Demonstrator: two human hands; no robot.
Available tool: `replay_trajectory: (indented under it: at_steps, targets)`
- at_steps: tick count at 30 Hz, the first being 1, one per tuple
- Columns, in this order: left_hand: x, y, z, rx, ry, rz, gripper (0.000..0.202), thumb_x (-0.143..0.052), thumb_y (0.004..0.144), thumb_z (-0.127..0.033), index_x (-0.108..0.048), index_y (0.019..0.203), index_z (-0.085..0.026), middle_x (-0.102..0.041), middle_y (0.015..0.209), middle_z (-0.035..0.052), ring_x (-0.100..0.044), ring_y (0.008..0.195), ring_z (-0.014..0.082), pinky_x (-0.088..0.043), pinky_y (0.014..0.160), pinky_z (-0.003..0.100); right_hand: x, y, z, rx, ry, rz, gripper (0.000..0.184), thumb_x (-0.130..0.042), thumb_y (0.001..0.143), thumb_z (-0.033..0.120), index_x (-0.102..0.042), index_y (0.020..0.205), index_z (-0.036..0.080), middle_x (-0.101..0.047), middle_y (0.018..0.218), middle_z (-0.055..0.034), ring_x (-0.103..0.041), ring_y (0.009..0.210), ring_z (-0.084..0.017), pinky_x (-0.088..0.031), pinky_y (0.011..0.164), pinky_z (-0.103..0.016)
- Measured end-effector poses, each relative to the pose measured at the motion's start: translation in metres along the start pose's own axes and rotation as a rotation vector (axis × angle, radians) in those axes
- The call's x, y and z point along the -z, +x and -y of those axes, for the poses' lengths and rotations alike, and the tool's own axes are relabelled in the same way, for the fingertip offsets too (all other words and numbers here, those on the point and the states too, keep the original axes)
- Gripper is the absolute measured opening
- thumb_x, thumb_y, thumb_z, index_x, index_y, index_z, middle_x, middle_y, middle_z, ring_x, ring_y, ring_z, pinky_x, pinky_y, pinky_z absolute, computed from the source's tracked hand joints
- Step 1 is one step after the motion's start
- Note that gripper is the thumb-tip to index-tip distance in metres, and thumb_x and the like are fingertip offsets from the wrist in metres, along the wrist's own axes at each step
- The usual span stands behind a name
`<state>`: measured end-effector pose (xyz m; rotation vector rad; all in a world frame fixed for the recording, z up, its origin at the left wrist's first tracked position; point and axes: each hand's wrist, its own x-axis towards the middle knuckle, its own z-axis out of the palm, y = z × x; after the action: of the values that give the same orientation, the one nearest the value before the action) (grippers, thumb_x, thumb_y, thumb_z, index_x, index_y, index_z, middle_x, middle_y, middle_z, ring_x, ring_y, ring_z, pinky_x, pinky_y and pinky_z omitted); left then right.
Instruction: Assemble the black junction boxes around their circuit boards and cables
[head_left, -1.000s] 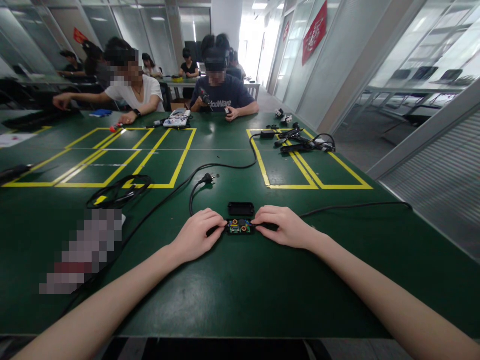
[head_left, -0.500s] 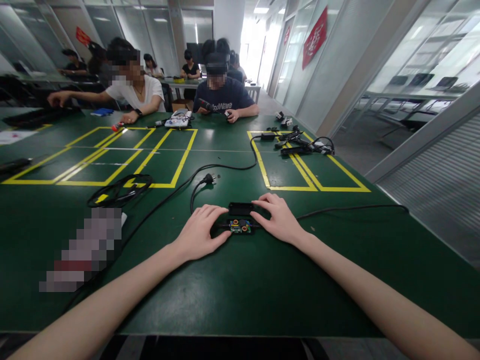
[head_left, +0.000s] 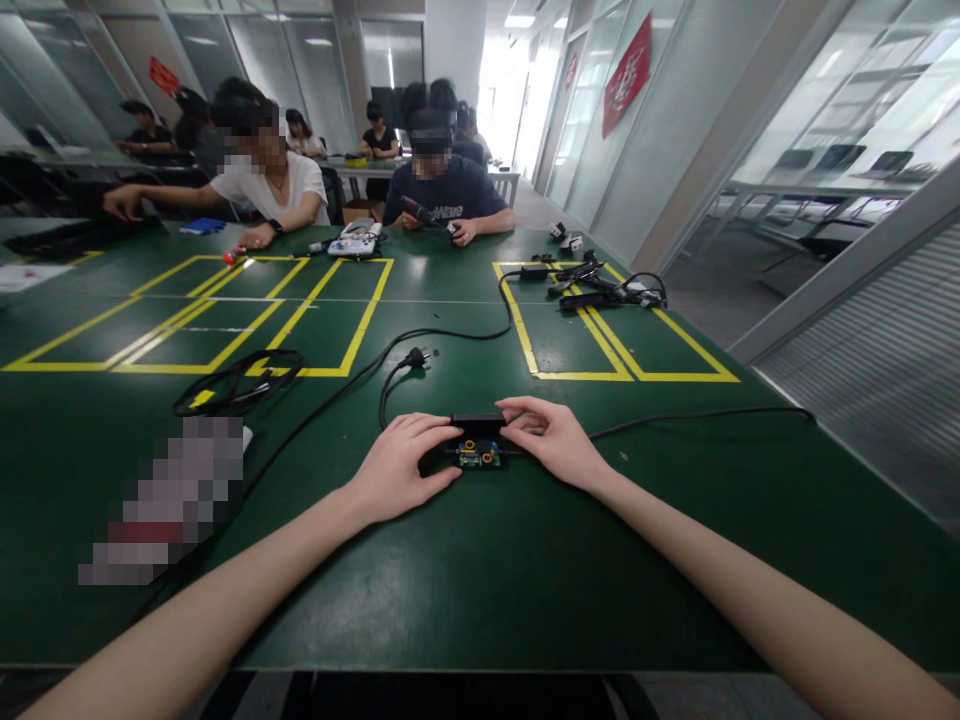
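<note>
In the head view an opened black power adapter lies in front of me, its circuit board (head_left: 480,455) bare, with copper-ringed coils on it. Just behind the board, the black adapter cover (head_left: 478,425) stands tilted on its long edge. My left hand (head_left: 405,465) is curled at the left end, fingertips on the cover and thumb by the board's lower left corner. At the other end, my right hand (head_left: 551,440) grips the cover between thumb and bent fingers. The cover's two ends are partly hidden by my fingers.
A black cable with a plug (head_left: 415,358) lies beyond my left hand; another cable (head_left: 705,415) runs right. Coiled cable (head_left: 240,383) and a pixelated object (head_left: 169,500) are at left. Black devices (head_left: 592,285) lie far right. Two people sit across the green table (head_left: 487,590).
The cover has tipped up from lying flat to standing on edge behind the board. My right fingers have curled in on its end; my left hand has barely moved.
</note>
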<state>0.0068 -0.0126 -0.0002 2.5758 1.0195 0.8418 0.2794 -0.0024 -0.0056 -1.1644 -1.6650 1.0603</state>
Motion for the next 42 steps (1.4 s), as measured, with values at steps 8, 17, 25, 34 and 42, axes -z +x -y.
replay_trajectory:
  at_steps: [8, 17, 25, 34, 42]
  targets:
    - [0.0, 0.0, -0.001, -0.011, 0.012, -0.013, 0.039, -0.08, 0.086, -0.025, -0.069, 0.124, -0.022, -0.075, 0.128, 0.0111, -0.07, 0.118, 0.0297, -0.053, 0.106, 0.049, 0.002, -0.002, 0.006, 0.004, 0.024, 0.021, 0.027, -0.077, 0.08, 0.034, -0.077, 0.101, 0.017, -0.08, 0.089, -0.0062, -0.077, 0.081, -0.021, -0.065, 0.078, -0.036]
    - [0.0, -0.002, -0.002, 0.083, -0.066, -0.034, 0.038, -0.081, 0.081, -0.023, -0.059, 0.112, -0.023, -0.075, 0.122, 0.0079, -0.073, 0.109, 0.028, -0.058, 0.098, 0.045, 0.004, -0.003, 0.007, 0.047, 0.004, 0.056, 0.022, -0.075, 0.083, 0.032, -0.076, 0.1, 0.018, -0.078, 0.089, -0.0053, -0.076, 0.083, -0.021, -0.066, 0.081, -0.038]
    - [0.001, 0.001, -0.004, 0.107, -0.138, 0.007, 0.041, -0.08, 0.083, -0.02, -0.058, 0.117, -0.023, -0.073, 0.118, 0.0062, -0.073, 0.105, 0.0263, -0.059, 0.091, 0.041, 0.014, -0.005, 0.011, 0.268, -0.141, 0.12, 0.041, -0.056, 0.081, 0.011, -0.074, 0.117, 0.02, -0.079, 0.099, -0.0051, -0.075, 0.093, -0.021, -0.062, 0.091, -0.04]
    - [0.001, 0.001, -0.003, -0.022, -0.113, 0.085, 0.04, -0.072, 0.092, -0.02, -0.059, 0.13, -0.023, -0.07, 0.127, 0.0099, -0.068, 0.116, 0.0268, -0.056, 0.1, 0.043, 0.016, -0.007, 0.015, 0.388, -0.264, 0.152, 0.029, -0.059, 0.09, 0.014, -0.074, 0.114, 0.02, -0.078, 0.097, -0.006, -0.074, 0.09, -0.021, -0.062, 0.087, -0.038]
    - [0.002, 0.006, -0.005, -0.005, -0.073, 0.112, 0.032, -0.06, 0.104, -0.03, -0.062, 0.134, -0.021, -0.074, 0.126, 0.0107, -0.067, 0.113, 0.0277, -0.055, 0.101, 0.047, 0.01, -0.009, 0.009, 0.569, -0.545, 0.222, 0.045, -0.079, 0.083, 0.025, -0.069, 0.126, 0.021, -0.068, 0.12, -0.012, -0.07, 0.105, -0.025, -0.061, 0.089, -0.04]
